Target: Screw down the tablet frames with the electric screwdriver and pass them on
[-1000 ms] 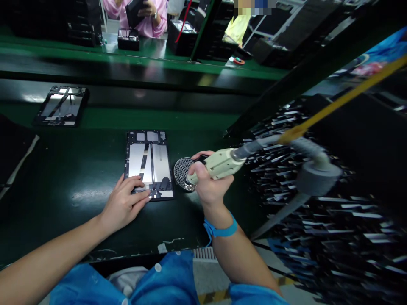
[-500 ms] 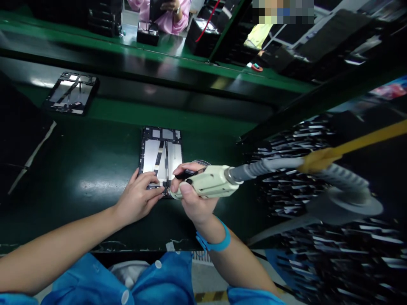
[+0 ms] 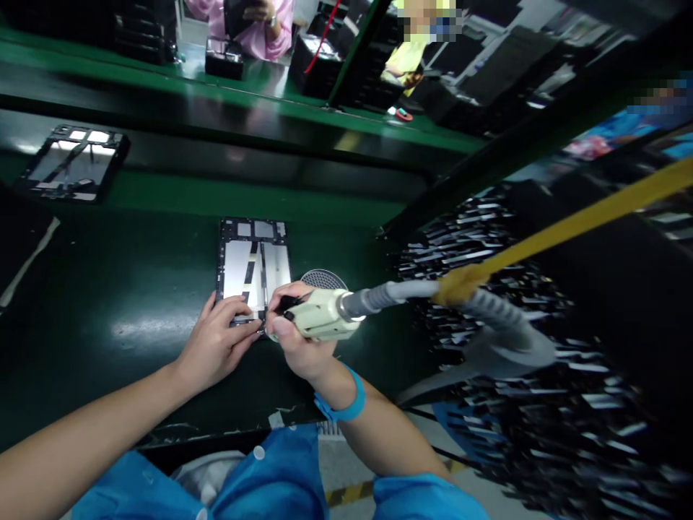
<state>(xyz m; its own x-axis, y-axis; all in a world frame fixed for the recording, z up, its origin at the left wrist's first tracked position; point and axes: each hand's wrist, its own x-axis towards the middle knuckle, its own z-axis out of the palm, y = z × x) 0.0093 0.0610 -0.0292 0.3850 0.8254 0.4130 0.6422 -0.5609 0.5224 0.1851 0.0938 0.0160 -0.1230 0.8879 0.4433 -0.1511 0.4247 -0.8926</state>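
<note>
An opened tablet (image 3: 233, 260), black-framed with a pale inner plate and dark ribbon strips, lies flat on the green bench. My left hand (image 3: 219, 339) grips its lower left end, fingers bent over the edge and thumb close to the bottom middle. My right hand (image 3: 303, 347) is wrapped around a cream electric screwdriver (image 3: 328, 315). The driver leans over the tablet's lower edge, beside my left fingertips; its tip is hidden behind my hand. A grey cable leads off its back end to the right.
A round perforated dish (image 3: 325, 279) sits just behind the driver. Another opened tablet (image 3: 76, 165) lies at the back left near a dark cover (image 3: 22, 245). A yellow strap (image 3: 568, 224) holds the cable. Packed dark-and-silver pieces (image 3: 520, 404) crowd the right. People work beyond the green shelf (image 3: 243, 94).
The whole view has shifted, so the bench and tablets appear farther left. The screwdriver's back end has swung nearer my right hand, and more of the round dish shows. Both hands keep their holds.
</note>
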